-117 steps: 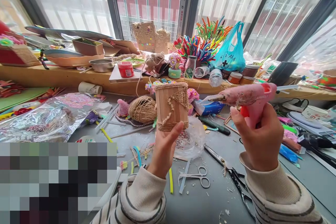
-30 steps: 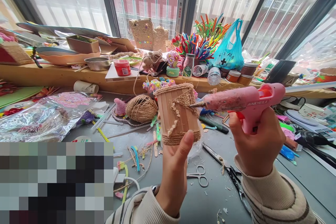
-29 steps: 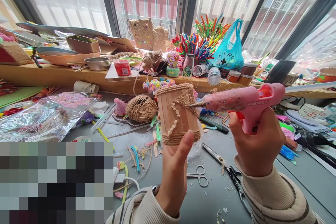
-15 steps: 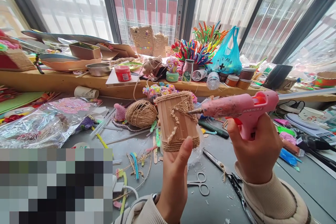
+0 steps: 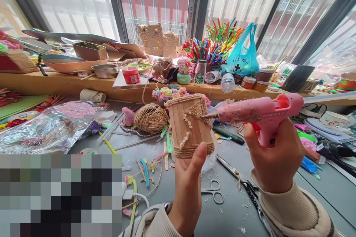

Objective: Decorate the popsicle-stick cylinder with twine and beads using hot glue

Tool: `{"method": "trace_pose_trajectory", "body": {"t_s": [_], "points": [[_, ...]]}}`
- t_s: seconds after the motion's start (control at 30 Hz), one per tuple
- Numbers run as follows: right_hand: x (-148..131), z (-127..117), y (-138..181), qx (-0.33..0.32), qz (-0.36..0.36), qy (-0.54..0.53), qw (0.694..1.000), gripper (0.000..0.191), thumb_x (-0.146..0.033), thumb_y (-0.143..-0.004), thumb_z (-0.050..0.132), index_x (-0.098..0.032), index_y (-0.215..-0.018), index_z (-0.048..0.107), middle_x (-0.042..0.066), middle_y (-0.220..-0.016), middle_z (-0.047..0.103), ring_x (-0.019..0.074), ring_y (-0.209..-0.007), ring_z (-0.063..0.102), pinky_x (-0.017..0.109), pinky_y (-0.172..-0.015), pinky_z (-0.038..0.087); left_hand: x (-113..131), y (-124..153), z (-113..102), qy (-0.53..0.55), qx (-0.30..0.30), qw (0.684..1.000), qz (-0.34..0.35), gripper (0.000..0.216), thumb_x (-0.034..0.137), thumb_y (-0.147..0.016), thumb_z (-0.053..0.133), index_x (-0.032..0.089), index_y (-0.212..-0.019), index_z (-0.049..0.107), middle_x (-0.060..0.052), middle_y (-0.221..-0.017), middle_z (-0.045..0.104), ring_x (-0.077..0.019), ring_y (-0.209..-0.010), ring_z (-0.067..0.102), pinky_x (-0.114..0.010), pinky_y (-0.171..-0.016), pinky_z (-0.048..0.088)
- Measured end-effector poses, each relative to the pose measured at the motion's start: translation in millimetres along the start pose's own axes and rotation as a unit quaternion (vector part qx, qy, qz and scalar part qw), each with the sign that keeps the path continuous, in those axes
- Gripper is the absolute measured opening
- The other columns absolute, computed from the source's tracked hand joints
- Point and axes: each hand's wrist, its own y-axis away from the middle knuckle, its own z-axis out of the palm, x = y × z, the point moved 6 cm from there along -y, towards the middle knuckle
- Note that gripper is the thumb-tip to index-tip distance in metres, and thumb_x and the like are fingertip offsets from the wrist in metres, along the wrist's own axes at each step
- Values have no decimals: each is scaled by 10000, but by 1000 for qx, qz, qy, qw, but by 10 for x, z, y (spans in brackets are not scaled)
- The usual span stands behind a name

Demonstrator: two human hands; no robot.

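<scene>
Held up over the table is a small container (image 5: 178, 126) faced with wooden craft sticks, with twine wound round its top and bottom and twine shapes stuck on its side. My left hand (image 5: 189, 181) grips it from below, thumb on the bottom twine band. My right hand (image 5: 278, 155) is wrapped round the handle of a pink hot glue gun (image 5: 250, 112). The gun's metal nozzle points left, at or very close to the twine patch on the container's upper right side; whether it touches I cannot tell.
Behind the container lies a ball of twine (image 5: 151, 118). Small scissors (image 5: 215, 192) and large scissors (image 5: 241, 179) lie on the grey table (image 5: 228, 214) near my wrists. A wooden ledge (image 5: 61, 83) holds jars, a blue bag (image 5: 244, 57) and pipe cleaners (image 5: 208, 53). Pixelation covers the lower left.
The glue gun and my right hand have shifted slightly right in the view. The container has moved a little right too, with the nozzle still at its upper right side.
</scene>
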Motion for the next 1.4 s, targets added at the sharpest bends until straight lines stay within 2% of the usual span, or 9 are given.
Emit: {"method": "trace_pose_trajectory", "body": {"t_s": [0.23,0.4,0.6,0.73,0.93,1.13,1.4], "points": [[-10,-1,-7,9,-7,14,1000,259,-367,-752,588,-224,-683,383,-43,-584,356,97,-505,362,239,-471,321,14,-9,13,-5,-19,1000,15,561,314,-745,685,373,-1267,490,29,-1296,581,-215,-1227,487,-386,-1071,341],[-29,-15,-10,21,-26,21,999,285,-344,-746,604,-226,-674,355,-48,-583,343,96,-514,377,226,-464,313,-1,-3,5,-10,-11,1000,2,572,316,-745,683,354,-1280,483,10,-1258,612,-218,-1209,505,-385,-1045,375],[-35,-34,9,50,-50,23,997,309,-343,-727,625,-225,-665,345,-63,-568,330,87,-482,362,223,-436,291,0,7,2,-5,6,1000,8,586,335,-741,685,350,-1288,474,11,-1286,591,-221,-1228,487,-379,-1069,342],[-32,-41,25,53,-52,36,997,293,-337,-723,631,-220,-668,368,-64,-563,347,87,-479,382,220,-432,291,-5,1,3,6,-10,1000,16,597,300,-767,659,369,-1314,430,17,-1301,578,-215,-1262,451,-384,-1085,317],[-50,-54,33,42,-48,40,997,292,-297,-731,622,-225,-657,349,-77,-540,310,70,-428,307,225,-411,263,-20,5,-8,7,-11,1000,3,621,297,-777,641,373,-1338,386,9,-1302,578,-222,-1259,455,-405,-1072,337],[-32,-61,45,39,-36,48,997,294,-306,-725,628,-231,-651,354,-72,-537,315,78,-428,308,239,-422,272,-5,16,-8,-1,1,1000,2,591,311,-768,650,364,-1312,425,7,-1298,583,-227,-1245,472,-399,-1060,356],[-50,-63,49,39,-50,42,997,245,-286,-722,641,-219,-685,408,-55,-561,395,98,-484,432,226,-461,351,-15,15,-14,19,1,1000,6,622,295,-767,656,375,-1330,404,7,-1305,575,-225,-1267,444,-390,-1068,338]]}}
